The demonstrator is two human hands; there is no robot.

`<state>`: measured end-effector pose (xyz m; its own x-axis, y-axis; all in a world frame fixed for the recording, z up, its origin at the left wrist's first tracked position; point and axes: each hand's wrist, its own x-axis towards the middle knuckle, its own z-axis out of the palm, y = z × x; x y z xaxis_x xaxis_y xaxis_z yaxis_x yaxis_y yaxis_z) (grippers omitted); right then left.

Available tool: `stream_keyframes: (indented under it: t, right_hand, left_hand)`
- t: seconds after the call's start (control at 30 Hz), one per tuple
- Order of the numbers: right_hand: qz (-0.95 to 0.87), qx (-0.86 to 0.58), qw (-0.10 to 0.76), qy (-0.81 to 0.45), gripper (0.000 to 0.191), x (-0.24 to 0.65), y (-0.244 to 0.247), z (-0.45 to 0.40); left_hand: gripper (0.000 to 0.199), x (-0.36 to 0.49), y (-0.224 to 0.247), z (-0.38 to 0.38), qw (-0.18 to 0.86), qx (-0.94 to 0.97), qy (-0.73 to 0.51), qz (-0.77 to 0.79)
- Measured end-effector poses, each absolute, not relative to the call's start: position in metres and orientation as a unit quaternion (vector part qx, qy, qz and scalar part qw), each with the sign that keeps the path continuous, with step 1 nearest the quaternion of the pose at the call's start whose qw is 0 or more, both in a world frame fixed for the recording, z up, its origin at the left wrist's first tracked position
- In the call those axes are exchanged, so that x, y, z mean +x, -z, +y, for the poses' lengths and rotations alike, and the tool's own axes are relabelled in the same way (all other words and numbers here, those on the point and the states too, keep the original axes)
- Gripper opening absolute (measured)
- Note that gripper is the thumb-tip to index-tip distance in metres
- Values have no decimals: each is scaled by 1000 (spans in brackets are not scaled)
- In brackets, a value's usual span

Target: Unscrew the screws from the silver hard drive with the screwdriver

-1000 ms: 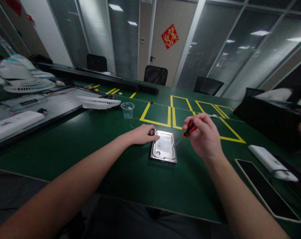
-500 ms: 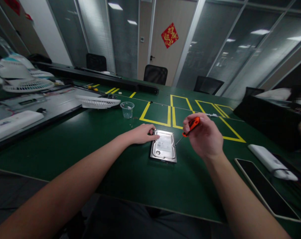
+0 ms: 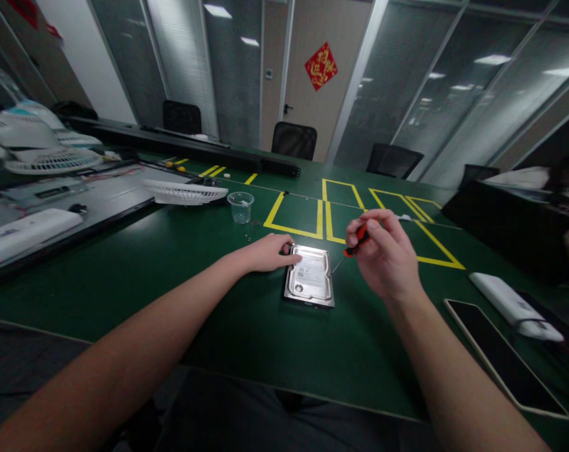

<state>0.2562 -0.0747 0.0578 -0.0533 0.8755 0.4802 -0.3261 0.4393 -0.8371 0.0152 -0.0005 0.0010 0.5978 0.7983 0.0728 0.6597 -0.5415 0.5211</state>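
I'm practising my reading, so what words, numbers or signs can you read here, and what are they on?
Red diamond sign on the door: probably "招财进宝", slightly blurred.
Label on the hard drive: print too small to read.
White casing at far left: dark marking, too small to read.

The left hand [image 3: 272, 252] and the right hand [image 3: 385, 257] are both ungloved, with slim fingers and bare wrists. The smooth, bare left forearm [image 3: 147, 326] and the matching bare right forearm [image 3: 454, 358] look broad low down and taper towards the wrists. Below the near edge of the dark green, flat-topped desk [image 3: 341, 358], matte, dark bluish-grey cloth [image 3: 218, 414] covers the lap, its seams and weave too dim to make out.
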Motion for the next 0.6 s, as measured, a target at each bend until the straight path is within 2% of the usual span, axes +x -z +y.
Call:
stream_keyframes:
  t: [0.33,0.6]
  right_hand:
    - [-551,-243,643,-473,18,256,-60,-74]
    - [-549,-251,642,-472,14,260,-60,-71]
  left_hand:
    - [59,15,-3,-2,223,864,-153,424]
    - [61,15,-5,-4,230,863,-145,426]
